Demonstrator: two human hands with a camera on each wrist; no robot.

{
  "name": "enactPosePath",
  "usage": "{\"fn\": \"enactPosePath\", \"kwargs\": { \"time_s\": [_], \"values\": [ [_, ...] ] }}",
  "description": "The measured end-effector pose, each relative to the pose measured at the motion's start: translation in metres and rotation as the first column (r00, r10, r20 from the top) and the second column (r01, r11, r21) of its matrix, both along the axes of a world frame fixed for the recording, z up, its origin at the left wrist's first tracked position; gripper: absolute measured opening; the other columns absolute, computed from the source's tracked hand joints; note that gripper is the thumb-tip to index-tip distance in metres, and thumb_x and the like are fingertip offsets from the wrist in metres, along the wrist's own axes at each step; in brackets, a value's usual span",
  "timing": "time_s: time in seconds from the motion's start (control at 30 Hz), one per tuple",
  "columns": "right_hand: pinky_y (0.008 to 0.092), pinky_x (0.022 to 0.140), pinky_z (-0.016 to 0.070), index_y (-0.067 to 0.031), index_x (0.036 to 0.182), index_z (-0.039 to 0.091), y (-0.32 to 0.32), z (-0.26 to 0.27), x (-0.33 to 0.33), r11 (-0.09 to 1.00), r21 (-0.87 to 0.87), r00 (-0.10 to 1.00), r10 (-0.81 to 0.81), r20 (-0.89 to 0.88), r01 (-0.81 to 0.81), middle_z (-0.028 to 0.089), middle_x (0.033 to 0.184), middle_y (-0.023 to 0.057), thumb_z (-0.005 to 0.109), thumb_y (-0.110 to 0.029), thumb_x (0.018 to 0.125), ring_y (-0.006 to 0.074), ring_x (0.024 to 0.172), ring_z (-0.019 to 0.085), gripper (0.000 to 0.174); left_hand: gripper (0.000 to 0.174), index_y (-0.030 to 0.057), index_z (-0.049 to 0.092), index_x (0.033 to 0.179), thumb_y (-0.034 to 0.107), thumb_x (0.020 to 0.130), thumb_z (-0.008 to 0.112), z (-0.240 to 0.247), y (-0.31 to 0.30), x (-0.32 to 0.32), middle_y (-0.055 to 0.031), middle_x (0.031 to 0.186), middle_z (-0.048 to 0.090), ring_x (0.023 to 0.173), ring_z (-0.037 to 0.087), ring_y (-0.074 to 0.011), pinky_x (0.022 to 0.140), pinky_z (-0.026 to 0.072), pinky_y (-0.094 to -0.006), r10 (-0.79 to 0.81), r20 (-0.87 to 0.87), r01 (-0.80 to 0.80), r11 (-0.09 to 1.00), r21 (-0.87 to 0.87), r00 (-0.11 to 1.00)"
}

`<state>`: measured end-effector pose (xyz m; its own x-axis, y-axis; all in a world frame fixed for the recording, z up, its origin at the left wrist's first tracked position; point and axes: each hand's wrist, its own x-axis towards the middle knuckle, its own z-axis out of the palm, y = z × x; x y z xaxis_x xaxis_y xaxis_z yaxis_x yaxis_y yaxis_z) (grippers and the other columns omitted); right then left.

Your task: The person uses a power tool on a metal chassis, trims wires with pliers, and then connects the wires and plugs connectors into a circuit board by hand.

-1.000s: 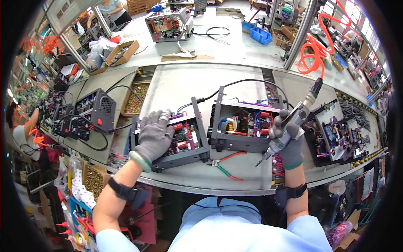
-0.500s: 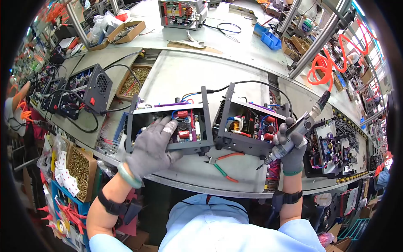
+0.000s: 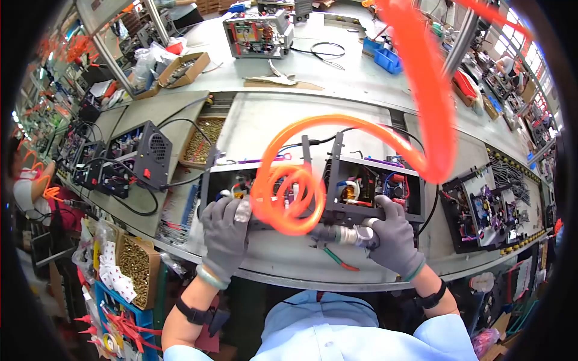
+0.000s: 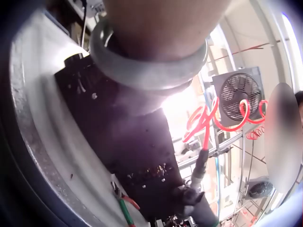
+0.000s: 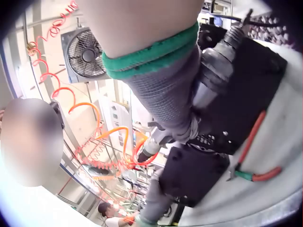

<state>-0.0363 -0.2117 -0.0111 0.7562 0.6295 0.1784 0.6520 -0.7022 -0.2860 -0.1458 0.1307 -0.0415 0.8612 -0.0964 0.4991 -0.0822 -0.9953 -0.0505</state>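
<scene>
Grey-gloved, the right hand (image 3: 394,240) gripped a power driver (image 5: 215,71), its orange hose (image 3: 433,120) coiling in front of the left black casing (image 5: 189,172). The left hand (image 3: 226,240) rested at that open casing's near left corner — whether its fingers gripped could not be told. The right casing (image 3: 352,210) stood just beside it on the bench (image 3: 283,262), near pliers (image 3: 339,259).

Two gray gloves (image 3: 226,231) (image 3: 394,248), two open chassis (image 3: 232,180) (image 3: 376,189) nearest them, two wrist straps (image 3: 194,313) (image 3: 432,296), one air tool (image 3: 338,234) and one pair of pliers (image 5: 244,175) are counted.
</scene>
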Motion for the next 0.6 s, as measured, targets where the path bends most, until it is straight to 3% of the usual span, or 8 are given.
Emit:
{"fn": "enactPosePath", "kwargs": {
  "time_s": [0.17,0.2,0.23,0.37,0.5,0.57,0.6],
  "values": [
    [0.0446,0.087,0.0546,-0.0105,0.093,0.07,0.01,-0.017,0.073,0.996,0.082,0.984,0.004,0.177,-0.019,0.054,0.122,0.0157,0.078,-0.01,0.056,0.038,0.114,0.053,0.038,0.065,0.0065,0.052,0.13,0.004,0.068,0.071,0.003,0.039,0.076,-0.0144,0.116,0.059,0.113,0.056,-0.0362,0.095,0.0429,-0.0479,-0.068,-0.099,0.059,0.993,-0.1,0.993],
    [0.0446,0.087,0.0543,-0.0103,0.093,0.07,0.013,-0.016,0.092,0.998,0.055,0.99,-0.015,0.142,0.008,0.054,0.12,0.0154,0.078,-0.011,0.056,0.0379,0.113,0.053,0.038,0.066,0.0067,0.052,0.13,0.006,0.068,0.073,-0.001,0.048,0.096,-0.0139,0.115,0.06,0.113,0.056,-0.0358,0.094,0.0432,-0.0476,-0.069,-0.045,0.067,0.996,-0.051,0.997],
    [0.0446,0.088,0.054,-0.01,0.093,0.07,0.015,-0.015,0.111,0.999,0.025,0.993,-0.032,0.113,0.029,0.055,0.119,0.0151,0.078,-0.011,0.056,0.0379,0.113,0.053,0.038,0.061,0.0074,0.053,0.126,0.007,0.069,0.073,-0.003,0.059,0.117,-0.0138,0.115,0.061,0.112,0.057,-0.035,0.094,0.0438,-0.0466,-0.068,-0.053,0.066,0.997,-0.033,0.996],
    [0.0465,0.084,0.0554,-0.0109,0.093,0.07,0.028,-0.039,0.171,0.989,0.132,0.941,-0.109,0.32,0.07,0.054,0.12,0.0148,0.077,-0.01,0.06,0.0366,0.117,0.051,0.034,0.042,0.0109,0.058,0.112,0.007,0.072,0.07,-0.015,0.086,0.182,-0.0115,0.108,0.063,0.108,0.06,-0.0322,0.088,0.0452,-0.0438,0.029,-0.039,-0.026,0.997,0.071,0.999],
    [0.047,0.084,0.0557,-0.0122,0.094,0.071,0.036,-0.05,0.172,0.979,0.173,0.913,-0.164,0.374,0.105,0.052,0.124,0.0155,0.077,-0.011,0.061,0.0368,0.118,0.05,0.034,0.036,0.0116,0.059,0.109,0.002,0.074,0.062,-0.022,0.084,0.189,-0.0089,0.103,0.062,0.103,0.06,-0.0289,0.082,0.0453,-0.0414,0.0,0.109,-0.011,0.995,0.1,0.994],
    [0.046,0.086,0.0558,-0.0132,0.099,0.07,0.031,-0.064,0.153,0.976,0.211,0.879,-0.145,0.455,0.051,0.051,0.128,0.016,0.077,-0.012,0.063,0.0376,0.121,0.05,0.037,0.043,0.0097,0.058,0.117,0.003,0.075,0.063,-0.035,0.077,0.168,-0.0108,0.109,0.061,0.108,0.058,-0.0305,0.088,0.0447,-0.0431,0.025,0.09,-0.033,0.995,0.091,0.996],
    [0.0464,0.084,0.0557,-0.012,0.1,0.069,0.026,-0.074,0.137,0.985,0.169,0.878,-0.108,0.467,0.031,0.051,0.128,0.0169,0.076,-0.011,0.062,0.0388,0.12,0.05,0.039,0.046,0.0083,0.056,0.124,0.005,0.078,0.061,-0.046,0.071,0.154,-0.0125,0.116,0.06,0.115,0.055,-0.0313,0.093,0.0436,-0.0449,0.032,0.183,-0.054,0.992,0.113,0.983]
  ]
}}
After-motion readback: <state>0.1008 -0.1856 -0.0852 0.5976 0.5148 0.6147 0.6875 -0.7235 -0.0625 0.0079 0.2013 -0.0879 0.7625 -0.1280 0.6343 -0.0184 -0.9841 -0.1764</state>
